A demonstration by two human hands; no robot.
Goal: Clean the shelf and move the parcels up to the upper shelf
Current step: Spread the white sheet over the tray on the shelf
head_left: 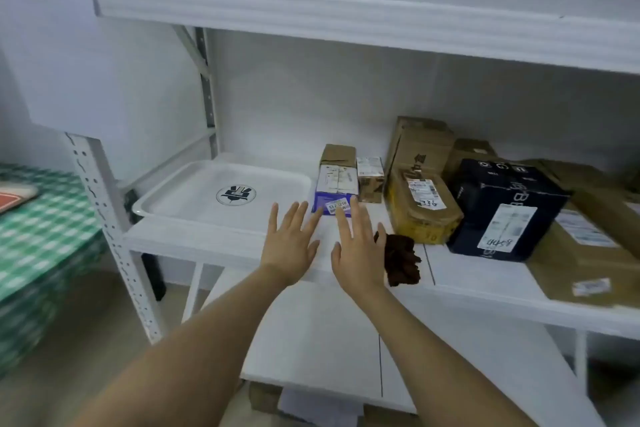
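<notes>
Shelving unit: white metal shelf (467, 282) at the middle level, with the bare upper shelf (311, 15) above it.
Tray: white tray (180, 199) with a round dark logo, at the shelf's left end.
Parcels: a large brown carton (581, 267) at the right edge, a navy box (505, 210) beside it, a yellow padded parcel (420, 210), tall cartons (424, 146) at the back, and a purple-and-white box (334, 189) nearest the tray.
Cloth: dark brown rag (401, 262) on the front edge.
Left hand (289, 244): fingers spread, holding nothing, over the front edge.
Right hand (360, 251): fingers spread, empty, fingertips by the purple-and-white box, just left of the rag.
</notes>
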